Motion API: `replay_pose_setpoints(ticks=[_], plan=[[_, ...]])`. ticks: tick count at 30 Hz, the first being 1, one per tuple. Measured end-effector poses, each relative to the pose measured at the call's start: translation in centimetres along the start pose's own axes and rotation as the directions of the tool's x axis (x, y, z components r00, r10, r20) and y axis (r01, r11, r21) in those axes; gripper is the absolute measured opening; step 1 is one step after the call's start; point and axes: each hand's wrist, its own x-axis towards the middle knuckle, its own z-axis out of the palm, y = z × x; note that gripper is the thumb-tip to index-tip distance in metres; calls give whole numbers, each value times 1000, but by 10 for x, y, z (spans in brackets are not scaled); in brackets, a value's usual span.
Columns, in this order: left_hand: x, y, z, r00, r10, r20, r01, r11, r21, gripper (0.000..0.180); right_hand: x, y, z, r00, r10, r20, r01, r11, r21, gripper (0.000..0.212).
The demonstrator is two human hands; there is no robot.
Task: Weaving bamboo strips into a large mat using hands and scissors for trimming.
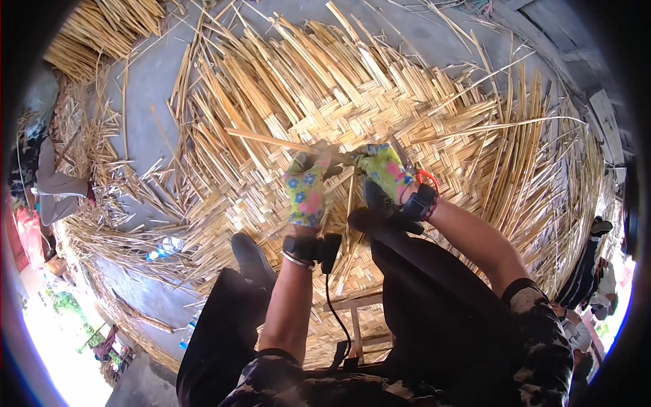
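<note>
Both my hands wear yellow-green flowered gloves with dark grey fingers and meet over a woven reed mat (352,112). My left hand (309,190) is closed on a flat reed strip (268,140), which sticks out to the left above the weave. Beside it, my right hand (383,169) has its fingers bent towards the left one; what they grip is hidden. Against the right glove's outer side lies a narrow metal tool (401,154), with a red loop (428,178) near the wrist. Its kind is unclear.
Loose reed ends fan out from the mat's far and right edges. A reed bundle (102,37) lies far left on the grey floor. A plastic bottle (165,248) rests among scraps. My shoe (253,259) is on the mat, near a wooden stool (356,319). Other people sit at both sides.
</note>
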Motion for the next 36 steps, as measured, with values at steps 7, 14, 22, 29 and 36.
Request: replay_pose_setpoints(ticks=[7,14,22,29,36], plan=[[0,2,-9,989,-71,128,70,997,16,26,-8,-7,1,998,-58,13,59,992,-109,5],[1,-4,-23,997,-56,59,53,997,62,17,-10,-10,24,992,111,-60,-114,992,-57,20],[11,-14,-35,997,-74,-26,75,997,20,14,0,-3,31,1000,10,4,-10,999,51,23],[4,-1,-31,997,-76,34,75,996,41,17,2,3,35,962,-262,-77,205,877,-434,17],[6,16,-37,988,-80,132,63,990,127,25,13,-5,10,923,-116,367,329,733,-595,12]])
